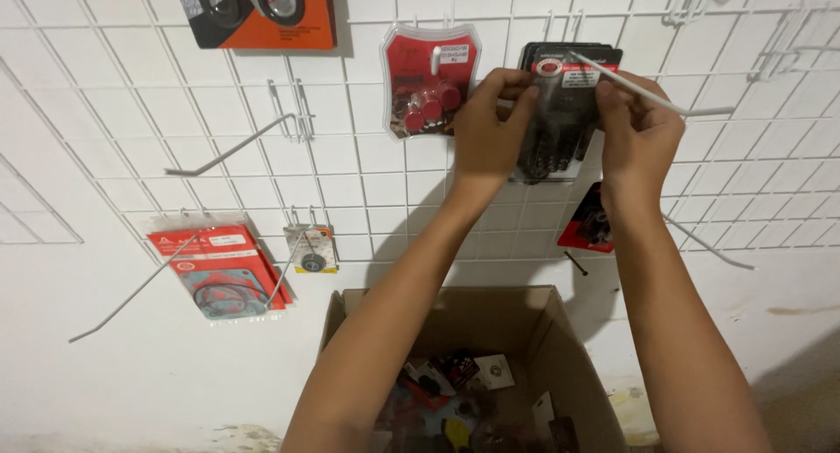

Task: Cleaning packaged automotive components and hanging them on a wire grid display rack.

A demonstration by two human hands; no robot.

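White wire grid panel (pixel 122 86) fixed against a white wall, carrying long metal hooks and hanging packets: an orange-and-black pack (pixel 262 11) at top, a red blister pack (pixel 429 81) of small red caps, a red gasket packet (pixel 219 269) lower left, and a small carded ring (pixel 312 250) beside it. Below, on the floor, stands an open cardboard box (pixel 525 309) with mixed small packets inside.

Both of the person's arms reach up to a stack of dark clear-fronted packets (pixel 560 112) hanging near the top of the grid. The left hand (pixel 490 125) pinches the stack's upper left edge, fingers closed on it. The right hand (pixel 639 129) grips the upper right edge, fingers likewise closed on the stack, just under a white hook rod (pixel 656 94) that juts out past the knuckles.

Packet contents are dark and hard to make out. A red-and-black packet (pixel 591 221) lower down is partly hidden behind the right wrist. Box contents are cut off by the frame edge.
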